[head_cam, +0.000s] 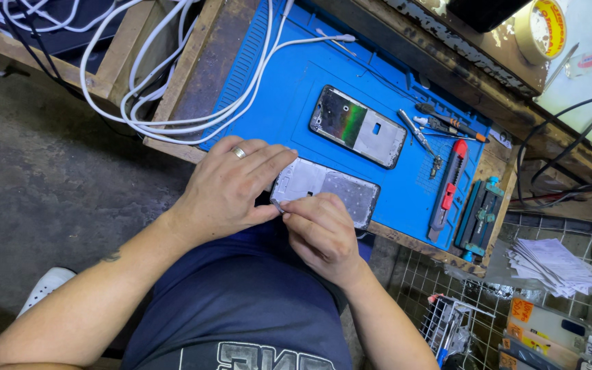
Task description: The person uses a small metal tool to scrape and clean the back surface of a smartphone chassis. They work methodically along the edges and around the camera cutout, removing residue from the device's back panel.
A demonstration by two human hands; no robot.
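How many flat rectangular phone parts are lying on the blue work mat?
2. One grey phone frame lies at the blue work mat's near edge under both hands; one dark shiny phone panel lies mid-mat. Others may be hidden.

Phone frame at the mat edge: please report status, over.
Left hand steadies phone frame. Right hand pinches at its corner. Second frame, red knife apart.

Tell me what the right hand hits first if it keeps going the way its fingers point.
The right hand points up-left; its fingertips already touch the phone frame, with the left hand's thumb just beyond.
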